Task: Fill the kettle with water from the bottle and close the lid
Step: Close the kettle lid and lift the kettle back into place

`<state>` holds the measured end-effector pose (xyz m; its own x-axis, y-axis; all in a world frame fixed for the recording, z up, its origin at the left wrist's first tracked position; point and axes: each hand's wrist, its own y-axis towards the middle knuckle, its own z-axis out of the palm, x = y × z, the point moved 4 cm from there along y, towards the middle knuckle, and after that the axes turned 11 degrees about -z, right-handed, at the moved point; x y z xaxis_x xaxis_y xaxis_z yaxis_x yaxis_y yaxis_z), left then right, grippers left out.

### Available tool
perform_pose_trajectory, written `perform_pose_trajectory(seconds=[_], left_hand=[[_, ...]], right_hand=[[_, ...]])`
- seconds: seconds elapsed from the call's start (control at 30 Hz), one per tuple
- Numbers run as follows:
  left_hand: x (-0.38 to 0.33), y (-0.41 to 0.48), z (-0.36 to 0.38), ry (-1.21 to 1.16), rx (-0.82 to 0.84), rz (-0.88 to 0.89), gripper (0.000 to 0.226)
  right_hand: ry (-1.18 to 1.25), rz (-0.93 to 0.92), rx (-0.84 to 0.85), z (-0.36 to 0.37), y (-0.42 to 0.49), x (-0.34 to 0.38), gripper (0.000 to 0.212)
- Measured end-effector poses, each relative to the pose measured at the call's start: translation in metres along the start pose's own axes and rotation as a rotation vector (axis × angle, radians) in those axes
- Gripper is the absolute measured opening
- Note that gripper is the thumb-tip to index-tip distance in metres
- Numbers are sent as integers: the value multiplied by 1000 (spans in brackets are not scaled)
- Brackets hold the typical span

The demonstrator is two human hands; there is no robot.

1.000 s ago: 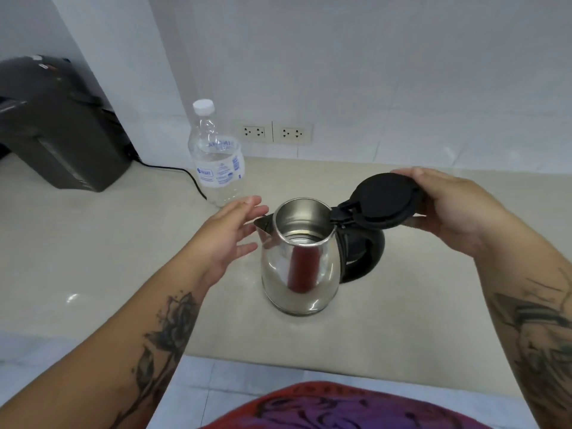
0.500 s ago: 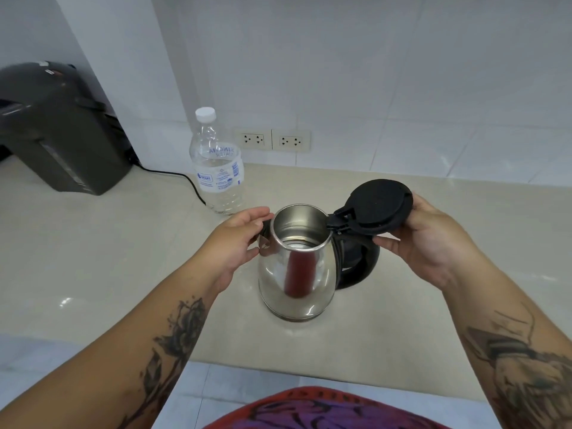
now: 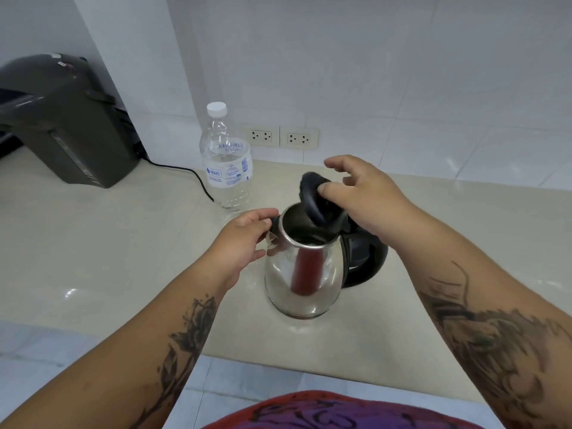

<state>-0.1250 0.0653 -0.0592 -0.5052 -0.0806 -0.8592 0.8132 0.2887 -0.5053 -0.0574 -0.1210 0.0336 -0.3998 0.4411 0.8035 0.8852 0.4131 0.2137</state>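
A shiny steel kettle (image 3: 303, 274) with a black handle (image 3: 368, 261) stands on the beige counter (image 3: 108, 243). Its black hinged lid (image 3: 312, 193) is tilted halfway over the open mouth and looks blurred. My right hand (image 3: 368, 199) is on the lid, thumb against its top face and fingers spread above it. My left hand (image 3: 241, 239) grips the kettle at the spout and rim. A clear water bottle (image 3: 226, 162) with a white cap on stands upright behind the kettle, to the left, with no hand touching it.
A black appliance (image 3: 62, 119) sits at the back left, its cord (image 3: 192, 174) running along the counter toward the bottle. Two wall sockets (image 3: 280, 136) are behind the bottle. The counter's front edge lies close below the kettle.
My right hand has swung the lid from fully open, out to the right, up and over toward the kettle's mouth. My left hand has closed onto the spout and rim.
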Motion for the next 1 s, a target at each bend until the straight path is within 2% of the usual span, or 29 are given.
perform_pose_trajectory(seconds=[0.2,0.43,0.63,0.73,0.8,0.87,0.9,1.0], left_hand=[[-2,0,-2,35,-13,20,32],[-14,-1,-6,127,-49,89,30],[-13,-2,-3,159,-98,140,30],[-10,-2,2,147,-122,149,34],[-7,-3,4,92,-119,142,34],[-4,-5,6,45,-93,138,33],[-3,-5,7,37,-78,135,33],[1,-5,6,8,-49,102,35]], right_hand=[[-217,-40,144,26,9,9,56],[-312,-7,230,46,11,2,42],[-359,42,240,54,12,-1,30],[-360,86,219,51,11,-5,37],[-365,101,234,49,11,-8,54],[-271,103,255,45,10,-8,68],[-162,101,236,40,10,-5,67],[74,88,93,12,9,-12,45]])
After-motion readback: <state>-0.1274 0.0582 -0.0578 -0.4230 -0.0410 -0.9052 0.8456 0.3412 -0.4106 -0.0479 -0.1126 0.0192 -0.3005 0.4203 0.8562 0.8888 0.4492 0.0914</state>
